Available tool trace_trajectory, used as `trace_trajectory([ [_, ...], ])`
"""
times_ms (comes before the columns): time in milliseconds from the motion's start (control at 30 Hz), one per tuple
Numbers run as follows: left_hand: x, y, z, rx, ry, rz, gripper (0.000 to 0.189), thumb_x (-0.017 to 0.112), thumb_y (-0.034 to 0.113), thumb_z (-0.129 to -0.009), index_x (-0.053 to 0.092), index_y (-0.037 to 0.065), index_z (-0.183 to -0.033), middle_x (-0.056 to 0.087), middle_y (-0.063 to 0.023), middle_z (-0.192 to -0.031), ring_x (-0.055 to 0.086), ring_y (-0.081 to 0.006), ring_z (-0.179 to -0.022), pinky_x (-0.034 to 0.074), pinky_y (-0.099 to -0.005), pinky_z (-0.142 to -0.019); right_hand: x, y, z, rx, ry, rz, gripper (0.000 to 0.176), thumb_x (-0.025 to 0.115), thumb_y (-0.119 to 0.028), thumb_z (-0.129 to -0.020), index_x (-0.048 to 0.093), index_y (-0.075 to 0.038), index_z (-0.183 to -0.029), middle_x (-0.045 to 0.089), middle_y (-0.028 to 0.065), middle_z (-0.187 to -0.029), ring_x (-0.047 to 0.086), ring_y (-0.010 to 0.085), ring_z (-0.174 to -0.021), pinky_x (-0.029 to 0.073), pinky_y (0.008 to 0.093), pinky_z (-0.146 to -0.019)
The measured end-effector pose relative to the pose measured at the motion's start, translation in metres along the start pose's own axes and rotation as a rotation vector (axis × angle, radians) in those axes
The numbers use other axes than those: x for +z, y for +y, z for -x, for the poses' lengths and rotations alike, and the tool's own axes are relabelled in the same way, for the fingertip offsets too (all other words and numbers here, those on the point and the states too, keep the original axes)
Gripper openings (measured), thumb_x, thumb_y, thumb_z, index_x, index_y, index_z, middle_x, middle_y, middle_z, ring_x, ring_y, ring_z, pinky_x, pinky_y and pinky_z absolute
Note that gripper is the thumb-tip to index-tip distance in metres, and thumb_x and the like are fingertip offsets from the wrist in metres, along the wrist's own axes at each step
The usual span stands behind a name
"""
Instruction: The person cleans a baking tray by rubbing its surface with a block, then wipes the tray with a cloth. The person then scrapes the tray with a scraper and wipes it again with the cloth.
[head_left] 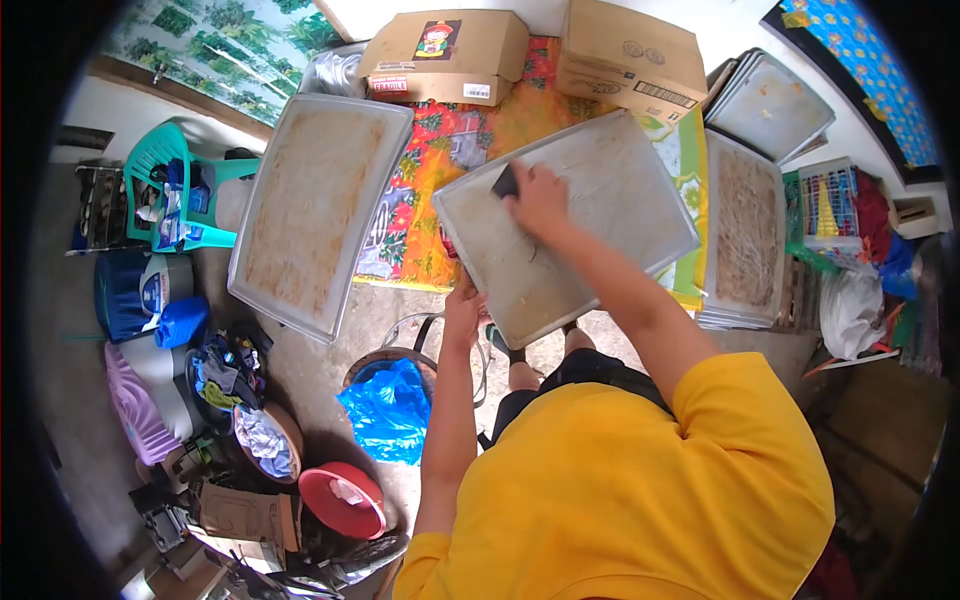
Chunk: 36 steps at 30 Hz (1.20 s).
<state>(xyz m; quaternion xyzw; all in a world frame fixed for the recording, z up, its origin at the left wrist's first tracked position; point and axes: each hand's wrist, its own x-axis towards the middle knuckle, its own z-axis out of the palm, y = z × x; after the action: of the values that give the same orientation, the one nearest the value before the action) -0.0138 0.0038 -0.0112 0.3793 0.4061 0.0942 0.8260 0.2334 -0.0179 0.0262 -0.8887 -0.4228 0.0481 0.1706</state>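
Note:
A large grey baking tray (600, 230) with a raised rim lies tilted in front of me, overlapping the edge of a table. My right hand (540, 203) presses a dark flat scraper (506, 182) against its surface, toward the upper left. Brownish marks and thin streaks show on the metal. Low on the left side of the tray, my left hand (464, 312) grips the rim, its fingers partly hidden. Another tray (318, 210), browner on its face, rests to the left.
Cardboard boxes (445, 60) stand at the back of the table with its flowered cloth (420, 235). Stacked trays (745, 235) are on the right. Below left are a blue plastic bag (388, 410), a red basin (340, 500) and a green chair (155, 170).

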Motion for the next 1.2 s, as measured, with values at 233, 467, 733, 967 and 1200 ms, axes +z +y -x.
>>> trace_trajectory([
  [233, 0.006, 0.001, 0.002, 0.003, -0.010, 0.037, 0.078, 0.050, -0.005, -0.088, 0.021, 0.023, -0.154, 0.059, -0.0076, -0.131, 0.068, -0.0171, -0.089, 0.059, -0.0312, -0.063, 0.003, -0.008, 0.029, -0.105, 0.039, 0.013, 0.067, 0.071, -0.034, -0.077, 0.046, -0.016, -0.137, 0.057, 0.0112, -0.107, 0.055, 0.0288, -0.101, 0.038, 0.0480, -0.084],
  [467, 0.005, 0.006, 0.007, -0.045, -0.026, 0.180, 0.077, 0.052, -0.004, -0.087, 0.025, 0.024, -0.153, 0.063, -0.0081, -0.120, 0.068, -0.0198, -0.090, 0.059, -0.0340, -0.068, 0.017, -0.030, 0.076, -0.268, -0.014, -0.037, 0.068, 0.072, -0.032, -0.075, 0.046, -0.017, -0.136, 0.055, 0.0104, -0.105, 0.053, 0.0285, -0.101, 0.037, 0.0463, -0.084],
  [733, 0.000, -0.022, 0.027, -0.210, 0.066, 0.024, 0.032, 0.049, 0.016, -0.098, 0.048, 0.004, -0.127, 0.065, -0.0074, -0.096, 0.068, -0.0190, -0.071, 0.059, -0.0337, -0.061, 0.016, -0.032, -0.026, -0.137, 0.135, -0.017, 0.072, 0.076, -0.035, -0.073, 0.045, -0.018, -0.137, 0.057, 0.0085, -0.105, 0.054, 0.0257, -0.105, 0.038, 0.0433, -0.086],
  [967, 0.004, -0.036, 0.031, -0.175, 0.079, -0.027, 0.030, 0.050, 0.027, -0.100, 0.055, 0.005, -0.118, 0.065, -0.0069, -0.095, 0.068, -0.0192, -0.068, 0.059, -0.0331, -0.059, 0.005, -0.026, 0.060, -0.547, -0.184, -0.013, 0.072, 0.076, -0.034, -0.074, 0.045, -0.018, -0.137, 0.057, 0.0084, -0.107, 0.054, 0.0261, -0.106, 0.038, 0.0443, -0.087],
  [1200, -0.009, -0.027, 0.029, -0.258, -0.064, 0.241, 0.051, 0.039, 0.048, -0.100, 0.053, 0.003, -0.120, 0.069, -0.0121, -0.090, 0.068, -0.0211, -0.069, 0.059, -0.0364, -0.064, -0.007, -0.006, 0.050, -0.252, -0.021, -0.056, 0.068, 0.074, -0.033, -0.074, 0.048, -0.019, -0.136, 0.057, 0.0090, -0.104, 0.055, 0.0262, -0.102, 0.038, 0.0440, -0.087],
])
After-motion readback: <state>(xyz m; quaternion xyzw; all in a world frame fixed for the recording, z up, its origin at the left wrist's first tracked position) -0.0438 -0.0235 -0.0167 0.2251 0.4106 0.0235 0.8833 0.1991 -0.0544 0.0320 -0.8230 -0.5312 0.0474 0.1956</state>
